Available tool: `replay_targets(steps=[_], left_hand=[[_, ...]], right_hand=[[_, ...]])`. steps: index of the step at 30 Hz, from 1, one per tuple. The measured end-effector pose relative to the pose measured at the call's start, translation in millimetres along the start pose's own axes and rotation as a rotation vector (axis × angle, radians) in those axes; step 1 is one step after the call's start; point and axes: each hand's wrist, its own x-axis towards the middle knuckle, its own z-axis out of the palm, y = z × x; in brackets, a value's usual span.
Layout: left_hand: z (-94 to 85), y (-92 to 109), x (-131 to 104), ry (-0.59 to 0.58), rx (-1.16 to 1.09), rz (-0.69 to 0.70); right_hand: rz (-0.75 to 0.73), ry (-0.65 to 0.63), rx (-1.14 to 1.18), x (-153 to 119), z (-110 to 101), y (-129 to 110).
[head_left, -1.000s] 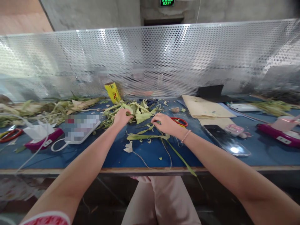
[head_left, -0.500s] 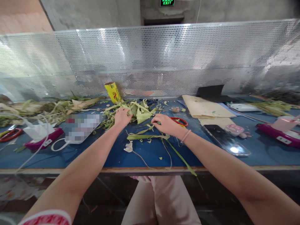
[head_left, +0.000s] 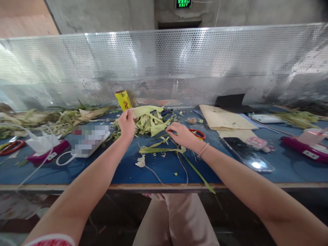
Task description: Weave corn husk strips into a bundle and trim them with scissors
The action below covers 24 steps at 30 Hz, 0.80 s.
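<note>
Pinched in my left hand [head_left: 127, 122] is the end of a wide, pale green corn husk [head_left: 147, 109], which stretches to the right above the pile. Below it lies a heap of crumpled husk pieces [head_left: 151, 123] on the blue tabletop. My right hand [head_left: 179, 133] hovers just right of the heap, its fingers loosely bent and thumb apart, with nothing visible in it. Scissors with red handles [head_left: 198, 134] lie partly behind that hand. Nearer to me is a flat green husk strip [head_left: 156, 150], with thin strands about it.
A yellow tube [head_left: 123, 100] leans at the back against the perforated metal screen [head_left: 169, 61]. To the left are more husks [head_left: 71, 118], a white power bank [head_left: 102, 140] and a purple power strip [head_left: 57, 150]. Brown paper [head_left: 225, 118] and a phone [head_left: 247, 153] lie at right.
My left hand has come up and left out of the heap, lifting a wide corn husk by its end. My right hand has hardly moved.
</note>
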Motion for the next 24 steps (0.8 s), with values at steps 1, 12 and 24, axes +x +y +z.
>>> replay_targets(steps=[1, 12, 24], left_hand=[[2.4, -0.9, -0.9, -0.037, -0.064, -0.054], [13.7, 7.8, -24.9, -0.533, -0.198, -0.313], [15.7, 22.6, -36.9, -0.609, -0.194, -0.246]], right_hand=[[0.005, 0.059, -0.007, 0.0, -0.9, -1.0], [0.120, 0.235, -0.158, 1.8, -6.1, 3.4], [0.550, 0.006, 0.174, 5.2, -11.5, 2.0]])
